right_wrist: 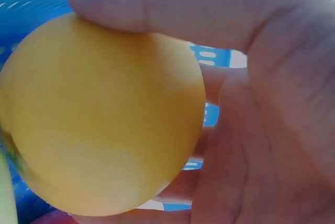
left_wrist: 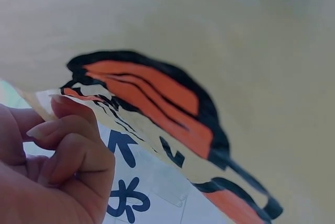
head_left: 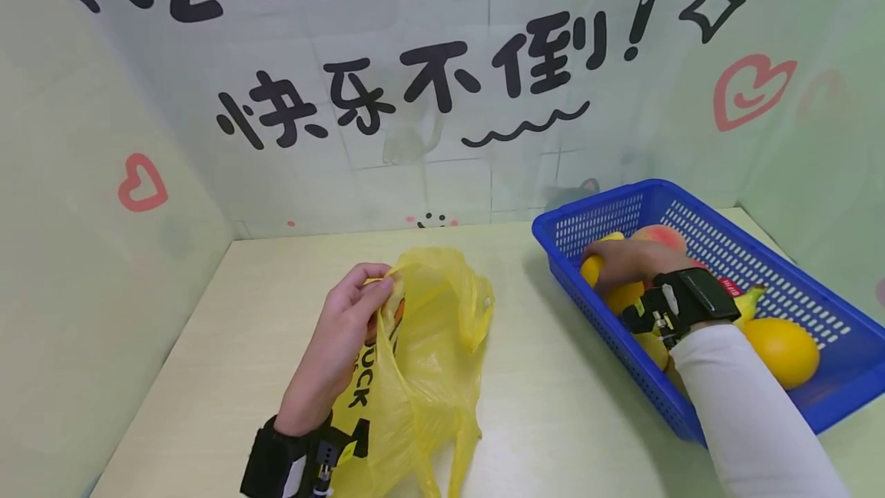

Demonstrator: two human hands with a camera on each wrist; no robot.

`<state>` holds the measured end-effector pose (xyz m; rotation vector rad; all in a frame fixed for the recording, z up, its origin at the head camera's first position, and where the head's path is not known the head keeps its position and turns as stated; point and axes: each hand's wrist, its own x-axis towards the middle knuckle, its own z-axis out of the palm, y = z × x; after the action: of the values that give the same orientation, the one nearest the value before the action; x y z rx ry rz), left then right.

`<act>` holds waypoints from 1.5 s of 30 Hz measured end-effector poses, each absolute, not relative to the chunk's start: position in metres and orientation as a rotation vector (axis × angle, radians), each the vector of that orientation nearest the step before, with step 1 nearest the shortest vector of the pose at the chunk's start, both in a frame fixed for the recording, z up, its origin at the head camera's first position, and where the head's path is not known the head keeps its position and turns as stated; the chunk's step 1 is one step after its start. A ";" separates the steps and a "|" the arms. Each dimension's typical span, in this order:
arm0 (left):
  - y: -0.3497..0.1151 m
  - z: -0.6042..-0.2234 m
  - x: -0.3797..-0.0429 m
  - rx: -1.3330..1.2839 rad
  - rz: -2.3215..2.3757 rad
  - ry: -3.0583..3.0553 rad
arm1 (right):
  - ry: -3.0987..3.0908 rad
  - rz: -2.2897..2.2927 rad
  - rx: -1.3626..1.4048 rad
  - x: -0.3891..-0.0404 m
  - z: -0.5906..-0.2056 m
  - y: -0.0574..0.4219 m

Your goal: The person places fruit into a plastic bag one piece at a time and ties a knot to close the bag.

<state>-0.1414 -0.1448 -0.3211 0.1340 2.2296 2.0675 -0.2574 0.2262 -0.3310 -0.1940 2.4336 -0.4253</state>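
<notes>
My left hand (head_left: 346, 333) pinches the upper edge of a yellow plastic bag (head_left: 435, 329) that lies on the table. In the left wrist view, the fingers (left_wrist: 78, 156) are curled at the bag's rim, beside its orange-and-black print (left_wrist: 157, 93). Over in the blue basket (head_left: 754, 240), my right hand (head_left: 636, 261) reaches down among fruit. Its thumb and fingers are wrapped around a smooth, round yellow fruit (right_wrist: 104, 119), filling much of the right wrist view. A peach (head_left: 660, 236) sits just beyond that hand.
Near my right wrist, the basket also holds a banana (head_left: 750, 302) and a large yellow-orange fruit (head_left: 784, 352). The pale table (head_left: 546, 406) runs between bag and basket. A printed wall sheet (head_left: 387, 190) stands behind, with side sheets left and right.
</notes>
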 end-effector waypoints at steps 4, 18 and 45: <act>-0.144 -0.320 -0.141 0.110 2.061 2.245 | 2.488 -0.489 -0.205 -0.253 -0.324 0.231; -0.144 -0.321 -0.142 0.092 2.059 2.234 | 2.689 -0.619 -0.308 -0.244 -0.296 0.251; -0.143 -0.322 -0.143 0.111 2.071 2.252 | 2.567 -0.792 -0.863 -0.189 -0.253 0.110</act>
<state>-0.1430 -0.1432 -0.3224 0.1110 2.2524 2.0709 -0.1891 0.1099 -0.2526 -0.8633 2.5675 -0.7923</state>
